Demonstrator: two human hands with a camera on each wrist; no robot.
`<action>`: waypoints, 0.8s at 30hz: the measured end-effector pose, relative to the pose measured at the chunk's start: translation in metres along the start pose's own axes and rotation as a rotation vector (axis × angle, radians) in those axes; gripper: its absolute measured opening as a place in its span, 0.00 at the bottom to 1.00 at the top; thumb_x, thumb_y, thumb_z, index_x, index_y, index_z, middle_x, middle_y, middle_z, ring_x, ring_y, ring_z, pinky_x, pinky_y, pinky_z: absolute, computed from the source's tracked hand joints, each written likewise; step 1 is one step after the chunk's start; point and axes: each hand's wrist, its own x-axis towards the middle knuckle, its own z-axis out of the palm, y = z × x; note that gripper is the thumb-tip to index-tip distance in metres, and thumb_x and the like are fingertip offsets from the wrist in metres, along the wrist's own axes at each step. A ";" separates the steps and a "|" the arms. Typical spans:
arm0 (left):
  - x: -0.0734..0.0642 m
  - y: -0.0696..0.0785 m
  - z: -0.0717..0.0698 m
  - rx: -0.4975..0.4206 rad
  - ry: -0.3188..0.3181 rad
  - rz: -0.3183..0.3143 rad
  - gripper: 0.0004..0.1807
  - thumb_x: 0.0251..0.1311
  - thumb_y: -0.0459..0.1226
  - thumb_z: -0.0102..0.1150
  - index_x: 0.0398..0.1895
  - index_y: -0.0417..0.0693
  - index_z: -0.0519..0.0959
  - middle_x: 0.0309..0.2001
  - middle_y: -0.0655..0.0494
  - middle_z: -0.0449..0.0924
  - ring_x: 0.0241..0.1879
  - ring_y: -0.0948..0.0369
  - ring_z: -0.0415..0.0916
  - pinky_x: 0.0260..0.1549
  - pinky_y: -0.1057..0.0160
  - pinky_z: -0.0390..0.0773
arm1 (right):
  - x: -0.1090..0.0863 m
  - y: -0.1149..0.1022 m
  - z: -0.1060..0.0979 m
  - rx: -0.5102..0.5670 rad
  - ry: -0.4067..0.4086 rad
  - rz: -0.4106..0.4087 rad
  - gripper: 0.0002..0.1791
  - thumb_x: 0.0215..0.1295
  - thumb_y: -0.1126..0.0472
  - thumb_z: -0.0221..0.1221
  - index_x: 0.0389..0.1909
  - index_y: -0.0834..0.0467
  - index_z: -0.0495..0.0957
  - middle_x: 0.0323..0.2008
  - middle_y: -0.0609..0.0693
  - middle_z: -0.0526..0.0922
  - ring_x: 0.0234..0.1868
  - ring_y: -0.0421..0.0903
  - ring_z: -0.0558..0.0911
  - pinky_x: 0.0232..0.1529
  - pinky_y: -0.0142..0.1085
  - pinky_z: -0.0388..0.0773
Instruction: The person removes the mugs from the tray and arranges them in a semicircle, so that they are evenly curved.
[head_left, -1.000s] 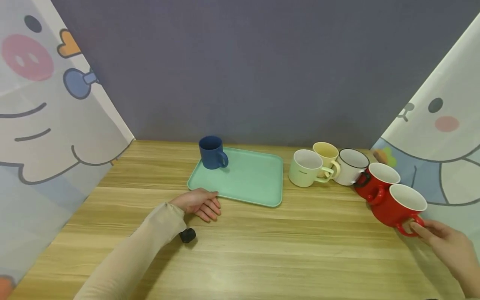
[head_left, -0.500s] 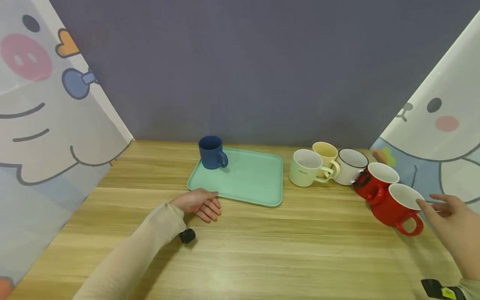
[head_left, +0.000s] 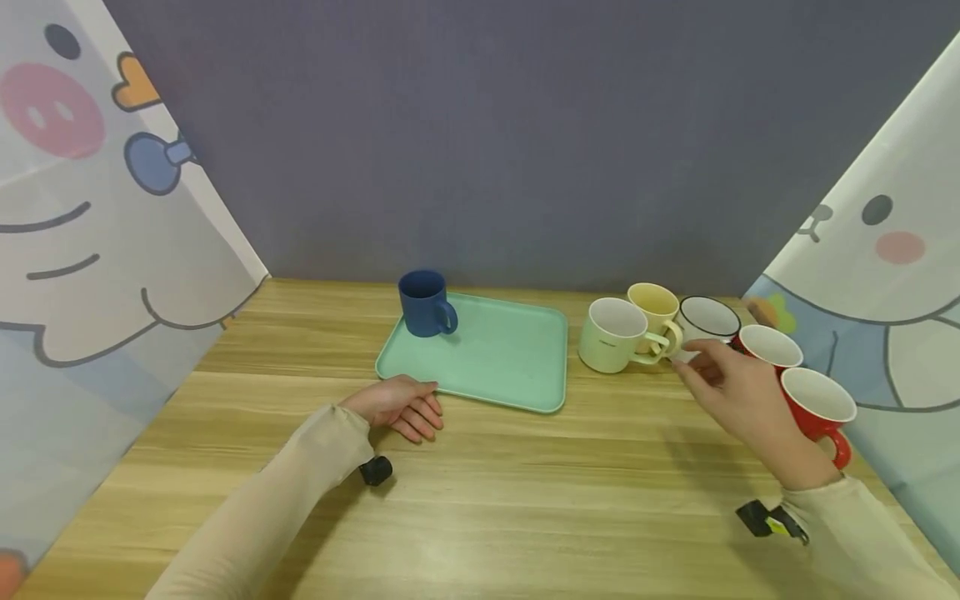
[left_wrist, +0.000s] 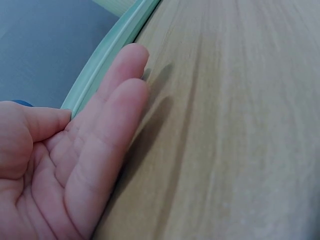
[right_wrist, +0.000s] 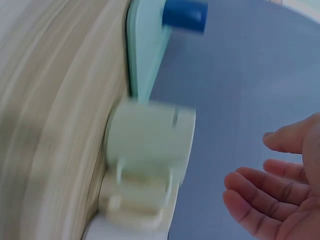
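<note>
My left hand [head_left: 397, 407] lies at the front edge of a mint-green tray [head_left: 498, 354]. In the left wrist view its thumb touches the tray rim [left_wrist: 92, 82], and the other fingers extend loosely beside it over the wood. On the tray's back left corner stands a dark blue mug [head_left: 424, 310]. My right hand [head_left: 738, 387] holds nothing; its fingers are loosely bent with a gap to the thumb. It hovers in front of the black-rimmed white mug [head_left: 707, 321], near the handles of a pale green mug [head_left: 606, 343] and a yellow mug [head_left: 651, 300].
Two red mugs stand at the right: the rear red mug [head_left: 768, 343] is partly hidden by my right hand, the front red mug [head_left: 817, 408] is near the side curtain [head_left: 911, 358]. A grey panel [head_left: 480, 150] closes the back of the wooden table [head_left: 525, 508].
My right hand has let go of the front red mug's handle, lifted and swung left toward the white and yellow mugs. My left hand and the tray have stayed in place.
</note>
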 end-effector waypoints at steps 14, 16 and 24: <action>-0.001 0.003 0.000 0.009 -0.008 0.000 0.26 0.80 0.46 0.35 0.45 0.32 0.79 0.36 0.47 0.86 0.31 0.56 0.85 0.34 0.54 0.85 | 0.047 -0.063 0.092 0.191 -0.199 -0.179 0.13 0.61 0.67 0.67 0.45 0.68 0.80 0.27 0.52 0.84 0.25 0.44 0.83 0.26 0.39 0.81; -0.001 0.002 0.000 0.010 -0.009 0.002 0.26 0.80 0.45 0.35 0.45 0.32 0.78 0.36 0.47 0.86 0.31 0.56 0.85 0.35 0.54 0.85 | 0.055 -0.067 0.107 0.204 -0.254 -0.163 0.14 0.64 0.64 0.66 0.46 0.67 0.79 0.28 0.51 0.84 0.25 0.43 0.82 0.26 0.37 0.80; -0.003 0.003 0.000 0.010 -0.015 0.005 0.27 0.80 0.46 0.35 0.46 0.32 0.78 0.36 0.47 0.86 0.31 0.56 0.85 0.36 0.54 0.85 | 0.085 -0.079 0.158 0.247 -0.430 -0.080 0.17 0.69 0.59 0.62 0.52 0.67 0.77 0.30 0.51 0.86 0.27 0.42 0.83 0.31 0.38 0.81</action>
